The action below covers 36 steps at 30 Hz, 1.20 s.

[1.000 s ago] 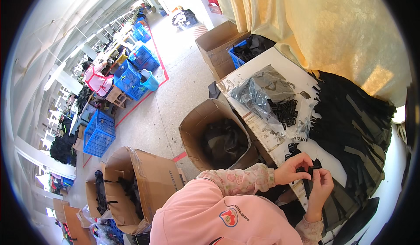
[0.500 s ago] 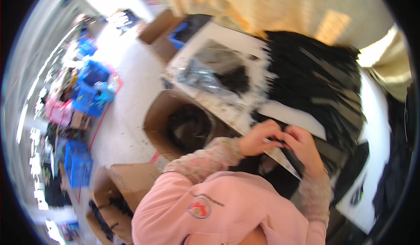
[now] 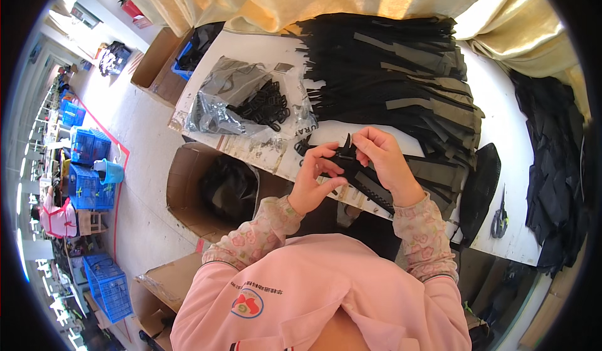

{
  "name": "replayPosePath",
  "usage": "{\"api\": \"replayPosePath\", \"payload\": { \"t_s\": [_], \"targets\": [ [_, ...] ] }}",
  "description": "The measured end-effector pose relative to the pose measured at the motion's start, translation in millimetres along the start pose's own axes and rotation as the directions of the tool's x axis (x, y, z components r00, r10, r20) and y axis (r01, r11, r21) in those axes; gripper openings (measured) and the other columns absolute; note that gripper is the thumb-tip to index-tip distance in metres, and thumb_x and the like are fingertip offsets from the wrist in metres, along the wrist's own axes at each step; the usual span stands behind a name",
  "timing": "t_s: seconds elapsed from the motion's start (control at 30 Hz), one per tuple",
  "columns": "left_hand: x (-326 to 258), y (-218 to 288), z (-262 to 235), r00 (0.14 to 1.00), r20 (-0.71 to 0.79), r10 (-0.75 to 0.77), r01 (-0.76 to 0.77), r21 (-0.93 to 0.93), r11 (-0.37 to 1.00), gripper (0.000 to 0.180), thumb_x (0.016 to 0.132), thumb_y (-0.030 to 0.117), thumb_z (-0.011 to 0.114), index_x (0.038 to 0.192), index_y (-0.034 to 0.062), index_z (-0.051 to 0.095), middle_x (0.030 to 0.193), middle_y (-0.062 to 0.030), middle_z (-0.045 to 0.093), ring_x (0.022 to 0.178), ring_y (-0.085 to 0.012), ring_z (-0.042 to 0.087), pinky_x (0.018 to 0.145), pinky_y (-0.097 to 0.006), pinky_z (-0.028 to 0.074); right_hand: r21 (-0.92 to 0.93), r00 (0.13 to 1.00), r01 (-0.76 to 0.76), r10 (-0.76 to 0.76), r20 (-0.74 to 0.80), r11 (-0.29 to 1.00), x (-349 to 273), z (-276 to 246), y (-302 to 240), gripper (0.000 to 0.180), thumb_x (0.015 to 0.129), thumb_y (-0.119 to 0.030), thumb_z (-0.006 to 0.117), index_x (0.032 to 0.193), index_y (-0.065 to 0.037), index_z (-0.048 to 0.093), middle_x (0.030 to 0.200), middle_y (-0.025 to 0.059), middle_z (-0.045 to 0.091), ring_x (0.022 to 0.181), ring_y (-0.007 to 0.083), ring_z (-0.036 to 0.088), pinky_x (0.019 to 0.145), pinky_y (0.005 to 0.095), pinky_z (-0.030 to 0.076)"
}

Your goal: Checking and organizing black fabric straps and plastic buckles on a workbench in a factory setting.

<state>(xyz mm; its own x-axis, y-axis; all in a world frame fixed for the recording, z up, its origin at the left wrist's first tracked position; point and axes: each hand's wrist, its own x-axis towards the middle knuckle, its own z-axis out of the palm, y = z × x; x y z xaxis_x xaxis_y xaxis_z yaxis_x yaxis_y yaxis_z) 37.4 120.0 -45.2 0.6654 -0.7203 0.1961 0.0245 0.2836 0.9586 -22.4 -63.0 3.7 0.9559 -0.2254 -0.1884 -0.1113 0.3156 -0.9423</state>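
A black strap [image 3: 371,185] lies across the front of the table, a small dark buckle-like piece at its upper end. My left hand [image 3: 315,177] has its fingers curled at that piece, the index fingertip on it and the thumb apart below. Opposite, my right hand [image 3: 382,162] pinches the strap by its upper end, where a short pointed tip sticks up. The fingers partly hide how piece and strap join. Beyond my hands, many black straps [image 3: 370,94] with grey-brown ends are laid in a broad pile. Left of them, a clear plastic bag [image 3: 213,110] holds black plastic buckles [image 3: 266,103].
A cardboard box [image 3: 182,182] with black material stands against the table's left edge; another box [image 3: 157,62] is behind it. On the right lie scissors [image 3: 500,216], a black mesh piece [image 3: 481,185] and a black fabric heap [image 3: 552,169]. Yellow curtains [image 3: 313,0] hang behind.
The view has swung and steadied, so the table sits further left in it. My hands have drawn slightly apart, and the strap's pointed tip now shows between them.
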Motion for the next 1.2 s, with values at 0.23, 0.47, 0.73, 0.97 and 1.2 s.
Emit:
{"api": "replayPosePath", "payload": {
  "t_s": [0.23, 0.47, 0.73, 0.97, 1.2],
  "targets": [
    [10.8, -3.7, -0.2, 0.994, 0.012, -0.113, 0.114, -0.12, 0.986, 0.018, 0.088, -0.006, 0.06, 0.103, 0.0017, 0.052, 0.098, -0.0031, 0.059, 0.09, -0.0107, 0.059, 0.084, -0.027, 0.049, -0.264, 0.998, 0.061, -0.058, 0.022, 0.963, 3.5, 8.1, -6.0, 0.018, 0.091, -0.02, 0.064, 0.089, -0.002, 0.062, 0.069, -0.0024, 0.055, 0.062, 0.0062, 0.047, 0.056, 0.021, 0.038],
    [-8.9, -22.7, 0.6, 0.914, -0.219, -0.342, 0.204, -0.481, 0.853, 0.014, 0.09, 0.0, 0.06, 0.1, 0.0044, 0.051, 0.089, -0.003, 0.059, 0.081, -0.0179, 0.066, 0.078, -0.032, 0.054, -0.717, 0.787, 0.521, -0.586, 0.193, 0.463, 31.1, 12.9, 8.2, 0.012, 0.082, -0.016, 0.069, 0.086, -0.005, 0.065, 0.075, 0.0109, 0.06, 0.069, 0.0261, 0.059, 0.061, 0.0361, 0.046],
    [-47.9, -39.6, -29.7, 0.756, -0.611, -0.234, 0.152, -0.185, 0.971, 0.034, 0.089, 0.007, 0.065, 0.111, 0.004, 0.039, 0.098, -0.0075, 0.049, 0.081, -0.0135, 0.057, 0.068, -0.026, 0.048, -1.0, 0.693, 0.005, -0.721, 0.003, 0.001, 86.2, -168.0, -39.1, 0.028, 0.081, -0.003, 0.062, 0.109, -0.008, 0.06, 0.104, 0.01, 0.062, 0.101, 0.0304, 0.057, 0.085, 0.04, 0.048],
    [-24.5, -48.8, -26.5, 0.76, -0.617, -0.203, 0.177, -0.103, 0.979, 0.031, 0.087, 0.009, 0.068, 0.097, 0.0068, 0.038, 0.079, -0.0045, 0.051, 0.058, -0.0119, 0.054, 0.051, -0.024, 0.042, -0.996, 0.898, -0.057, -0.44, -0.022, -0.065, 111.9, -191.9, -38.8, 0.018, 0.088, -0.013, 0.057, 0.102, -0.008, 0.066, 0.098, 0.0077, 0.067, 0.095, 0.0272, 0.063, 0.093, 0.0398, 0.045],
    [-47.6, -25.7, -43.7, 0.631, 0.29, -0.72, 0.776, -0.256, 0.577, 0.044, 0.097, 0.046, 0.049, 0.098, 0.003, 0.058, 0.096, -0.0119, 0.062, 0.056, -0.0172, 0.058, 0.053, -0.028, 0.046, -0.896, 0.586, 0.169, -0.689, 0.426, -0.411, 59.4, -112.6, -84.5, 0.024, 0.078, -0.005, 0.064, 0.102, -0.009, 0.065, 0.083, 0.0038, 0.055, 0.081, 0.0212, 0.058, 0.083, 0.0377, 0.043]
  ]
}}
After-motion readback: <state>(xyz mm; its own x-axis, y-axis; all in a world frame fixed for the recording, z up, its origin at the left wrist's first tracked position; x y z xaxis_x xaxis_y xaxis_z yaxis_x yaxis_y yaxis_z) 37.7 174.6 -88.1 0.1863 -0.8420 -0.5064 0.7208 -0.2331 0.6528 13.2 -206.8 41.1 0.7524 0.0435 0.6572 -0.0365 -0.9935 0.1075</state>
